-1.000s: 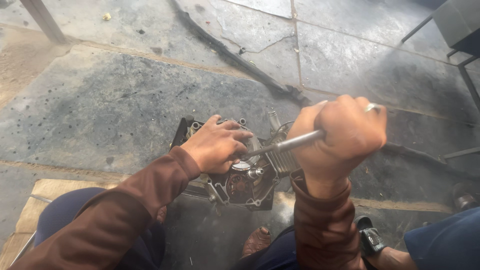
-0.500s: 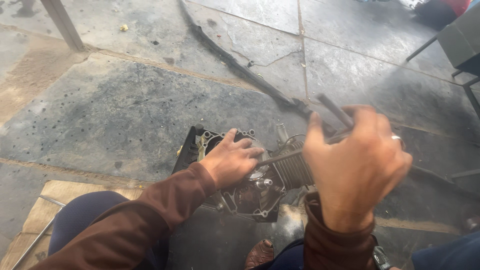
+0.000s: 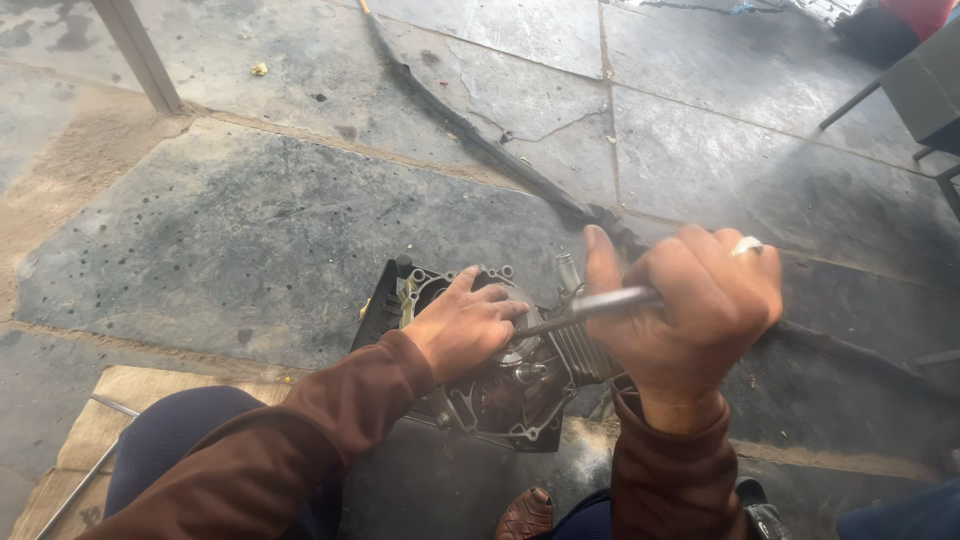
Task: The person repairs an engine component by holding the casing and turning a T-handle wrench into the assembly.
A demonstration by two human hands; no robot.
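The person sits low over a dirty engine case (image 3: 500, 385) that lies on the stained stone floor (image 3: 250, 230), just in front of their knees. The case is dark and greasy, with an open round cavity on its upper side, bolt holes along its rim, and a finned metal part at its right end.

The left hand (image 3: 465, 325) rests flat on top of the case, fingers spread and loosely curled over the round opening, pressing down on it rather than gripping anything. Its brown sleeve (image 3: 330, 420) runs back toward the lower left.

The right hand (image 3: 690, 300) is clenched in a tight fist around the handle of a slim metal tool (image 3: 590, 305), thumb pointing up along the near side. The tool's shaft slants down and left from the fist and its tip meets the case just beside the left hand's fingertips; the exact tip is hidden. A pale ring (image 3: 748, 245) sits on 1 finger of this hand.

A long black strip (image 3: 480, 140) lies across the floor beyond the case, running from the top toward the right hand. A metal post (image 3: 140, 55) stands at upper left, and part of a dark chair (image 3: 920, 100) shows at upper right. A brown sandal (image 3: 525, 515) peeks in at the bottom edge
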